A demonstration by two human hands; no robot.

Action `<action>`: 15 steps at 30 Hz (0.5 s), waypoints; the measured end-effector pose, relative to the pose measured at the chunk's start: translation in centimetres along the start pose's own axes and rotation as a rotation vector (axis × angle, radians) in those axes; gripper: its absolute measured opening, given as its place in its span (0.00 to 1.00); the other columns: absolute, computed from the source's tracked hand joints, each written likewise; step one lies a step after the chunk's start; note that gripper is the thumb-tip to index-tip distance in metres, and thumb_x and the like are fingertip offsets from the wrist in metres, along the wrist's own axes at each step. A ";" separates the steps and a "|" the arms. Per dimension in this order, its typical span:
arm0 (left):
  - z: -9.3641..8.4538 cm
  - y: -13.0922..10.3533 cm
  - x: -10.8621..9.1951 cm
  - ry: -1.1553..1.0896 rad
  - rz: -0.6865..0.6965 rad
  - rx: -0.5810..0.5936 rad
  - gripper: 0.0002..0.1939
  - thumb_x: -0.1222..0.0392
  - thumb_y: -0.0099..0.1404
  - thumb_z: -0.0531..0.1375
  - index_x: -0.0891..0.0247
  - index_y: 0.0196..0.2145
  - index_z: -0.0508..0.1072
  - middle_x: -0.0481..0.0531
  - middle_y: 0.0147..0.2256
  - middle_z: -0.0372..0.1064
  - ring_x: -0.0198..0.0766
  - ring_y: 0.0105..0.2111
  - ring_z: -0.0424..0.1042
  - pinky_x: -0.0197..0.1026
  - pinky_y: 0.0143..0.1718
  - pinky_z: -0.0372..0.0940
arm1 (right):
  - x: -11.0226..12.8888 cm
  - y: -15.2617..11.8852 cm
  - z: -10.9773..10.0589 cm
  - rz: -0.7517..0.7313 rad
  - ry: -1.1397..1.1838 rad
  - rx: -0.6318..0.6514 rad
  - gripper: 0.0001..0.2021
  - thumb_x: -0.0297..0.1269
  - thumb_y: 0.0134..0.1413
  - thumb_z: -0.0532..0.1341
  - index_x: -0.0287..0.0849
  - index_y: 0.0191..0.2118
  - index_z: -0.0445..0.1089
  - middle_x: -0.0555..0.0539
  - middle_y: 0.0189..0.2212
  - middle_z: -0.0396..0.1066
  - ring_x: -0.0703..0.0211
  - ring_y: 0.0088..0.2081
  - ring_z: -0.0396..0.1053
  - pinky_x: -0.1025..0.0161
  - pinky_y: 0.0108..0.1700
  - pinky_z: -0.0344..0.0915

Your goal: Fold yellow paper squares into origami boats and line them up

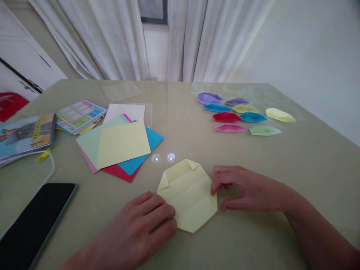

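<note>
A pale yellow sheet of folding paper [188, 198] lies on the table in front of me, its corners folded in and crease lines running across it. My left hand [149, 225] rests at the sheet's lower left edge, fingers curled and pressed together on it; the thumb is hidden. At the right edge, my right hand [233, 187] touches the paper with its fingertips. Its thumb stands apart from the fingers, just off the sheet.
Left of centre lies a stack of coloured paper [123, 144]. Several folded paper boats [226, 117] sit at the back right. Booklets [26, 133], a white cable [52, 168] and a phone [36, 225] occupy the left side of the table [180, 123].
</note>
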State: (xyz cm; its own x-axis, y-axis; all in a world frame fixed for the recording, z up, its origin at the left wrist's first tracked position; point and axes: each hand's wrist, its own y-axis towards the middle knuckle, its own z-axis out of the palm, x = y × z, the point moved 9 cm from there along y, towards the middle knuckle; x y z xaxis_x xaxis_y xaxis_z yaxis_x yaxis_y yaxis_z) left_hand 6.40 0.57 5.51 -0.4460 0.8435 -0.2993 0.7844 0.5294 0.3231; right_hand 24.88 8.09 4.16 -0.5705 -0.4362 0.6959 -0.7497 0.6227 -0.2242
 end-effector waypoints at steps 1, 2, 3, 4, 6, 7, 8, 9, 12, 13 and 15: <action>-0.1 0.0 -0.1 0.010 0.007 -0.008 0.09 0.66 0.78 0.56 0.58 0.44 0.76 0.49 0.38 0.79 0.38 0.37 0.77 0.39 0.44 0.72 | -0.4 0.1 0.0 -0.001 0.021 0.011 0.09 0.36 0.61 0.73 0.44 0.45 0.78 0.50 0.41 0.73 0.58 0.43 0.72 0.63 0.46 0.68; -0.2 0.1 -0.1 0.016 0.009 -0.025 0.09 0.66 0.78 0.56 0.58 0.45 0.76 0.49 0.38 0.79 0.38 0.37 0.77 0.39 0.44 0.72 | -0.5 0.1 0.0 -0.009 0.040 0.014 0.11 0.37 0.59 0.74 0.44 0.46 0.78 0.50 0.43 0.73 0.57 0.45 0.72 0.62 0.48 0.68; -0.4 0.1 -0.1 0.016 0.002 -0.049 0.09 0.66 0.78 0.55 0.59 0.45 0.75 0.49 0.37 0.79 0.37 0.36 0.77 0.39 0.44 0.72 | -0.5 0.2 0.2 -0.021 0.059 0.016 0.13 0.37 0.58 0.75 0.45 0.47 0.78 0.49 0.45 0.73 0.57 0.46 0.72 0.61 0.50 0.68; -0.6 0.1 0.0 0.008 -0.013 -0.081 0.09 0.67 0.78 0.55 0.59 0.45 0.75 0.49 0.37 0.79 0.37 0.36 0.77 0.38 0.43 0.73 | -0.4 0.3 0.4 -0.034 0.077 0.019 0.14 0.37 0.57 0.76 0.45 0.47 0.78 0.49 0.46 0.73 0.56 0.48 0.72 0.61 0.52 0.68; -0.9 -0.1 0.6 -0.038 -0.075 -0.134 0.09 0.67 0.77 0.55 0.59 0.44 0.75 0.49 0.36 0.79 0.37 0.35 0.78 0.38 0.43 0.73 | -0.1 0.5 0.7 -0.057 0.109 0.010 0.10 0.35 0.60 0.73 0.44 0.46 0.78 0.48 0.46 0.72 0.57 0.49 0.72 0.61 0.53 0.68; -1.0 -0.2 1.0 -0.074 -0.116 -0.155 0.08 0.67 0.76 0.56 0.60 0.44 0.75 0.49 0.36 0.79 0.37 0.36 0.78 0.37 0.43 0.73 | 0.1 0.6 0.8 -0.071 0.124 0.000 0.06 0.34 0.63 0.71 0.43 0.45 0.78 0.48 0.45 0.72 0.57 0.48 0.73 0.61 0.52 0.68; -0.9 -0.3 1.4 -0.116 -0.158 -0.168 0.07 0.67 0.75 0.56 0.60 0.43 0.74 0.50 0.37 0.78 0.37 0.37 0.79 0.37 0.42 0.73 | 0.3 0.7 0.8 -0.084 0.138 -0.016 0.02 0.33 0.66 0.68 0.42 0.43 0.78 0.48 0.44 0.72 0.58 0.46 0.73 0.62 0.50 0.69; -0.8 -0.5 1.9 -0.164 -0.206 -0.171 0.07 0.67 0.74 0.57 0.59 0.43 0.74 0.50 0.38 0.78 0.37 0.38 0.79 0.37 0.42 0.73 | 0.4 0.9 0.8 -0.091 0.150 -0.039 0.04 0.34 0.68 0.66 0.41 0.41 0.77 0.48 0.43 0.72 0.59 0.44 0.73 0.63 0.48 0.69; -0.3 -1.0 3.6 -0.294 -0.380 -0.167 0.06 0.66 0.74 0.56 0.59 0.42 0.72 0.50 0.37 0.77 0.37 0.37 0.78 0.36 0.39 0.73 | 0.2 1.3 0.3 -0.061 0.163 -0.145 0.11 0.38 0.73 0.62 0.40 0.36 0.74 0.48 0.40 0.71 0.61 0.39 0.71 0.65 0.41 0.67; 0.0 -1.2 4.3 -0.326 -0.455 -0.154 0.06 0.64 0.74 0.55 0.58 0.41 0.72 0.50 0.36 0.77 0.37 0.35 0.78 0.35 0.38 0.73 | -0.1 1.4 0.1 -0.033 0.157 -0.189 0.13 0.39 0.73 0.61 0.40 0.35 0.72 0.48 0.40 0.70 0.61 0.38 0.70 0.65 0.40 0.66; 0.5 -1.6 5.5 -0.383 -0.598 -0.148 0.07 0.59 0.76 0.56 0.58 0.41 0.73 0.49 0.34 0.77 0.37 0.34 0.78 0.36 0.36 0.73 | -0.6 1.6 -0.1 0.020 0.146 -0.260 0.15 0.42 0.75 0.59 0.40 0.35 0.71 0.49 0.37 0.69 0.62 0.35 0.69 0.66 0.37 0.63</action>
State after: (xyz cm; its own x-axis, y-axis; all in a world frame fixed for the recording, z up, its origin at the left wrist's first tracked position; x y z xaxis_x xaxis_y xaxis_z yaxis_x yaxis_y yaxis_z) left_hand 2.89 4.27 2.94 -0.5769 0.3289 -0.7477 0.3744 0.9200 0.1158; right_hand 24.08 9.41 3.43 -0.5157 -0.3358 0.7882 -0.6168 0.7840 -0.0696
